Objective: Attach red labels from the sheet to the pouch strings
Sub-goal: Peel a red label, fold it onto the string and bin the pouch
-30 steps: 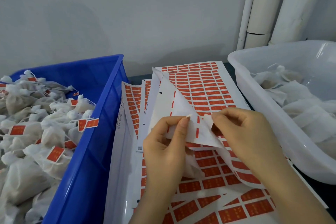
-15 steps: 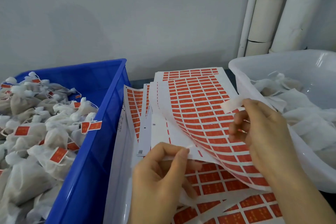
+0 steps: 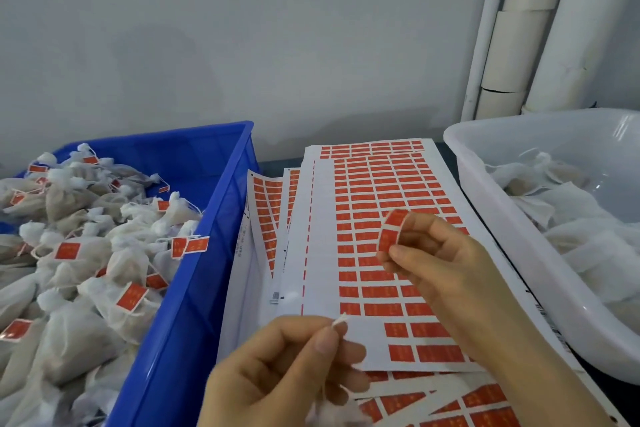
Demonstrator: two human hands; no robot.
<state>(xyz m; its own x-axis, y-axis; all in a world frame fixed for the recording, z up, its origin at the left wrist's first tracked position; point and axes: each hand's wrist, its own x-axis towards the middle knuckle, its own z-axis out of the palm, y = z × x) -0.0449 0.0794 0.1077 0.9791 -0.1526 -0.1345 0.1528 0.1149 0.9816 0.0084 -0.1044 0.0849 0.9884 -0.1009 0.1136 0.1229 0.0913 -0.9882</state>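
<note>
My right hand [image 3: 446, 263] pinches a peeled red label [image 3: 391, 230], curved and raised above the top label sheet [image 3: 374, 253]. Lower down, my left hand [image 3: 284, 378] pinches the end of a white pouch string [image 3: 340, 319] between thumb and forefinger; the pouch itself is mostly hidden under that hand. The sheet lies flat between the two bins, with rows of red labels and a bare strip along its left side.
A blue bin [image 3: 207, 253] on the left holds several labelled white pouches [image 3: 86, 253]. A white tub [image 3: 519, 218] on the right holds unlabelled pouches [image 3: 571, 218]. More label sheets [image 3: 266, 218] lie stacked underneath. White pipes [image 3: 519, 28] stand against the back wall.
The lifted sheet has dropped flat. My right hand came away holding one red label. My left hand let go of the sheet edge and now holds up a string end.
</note>
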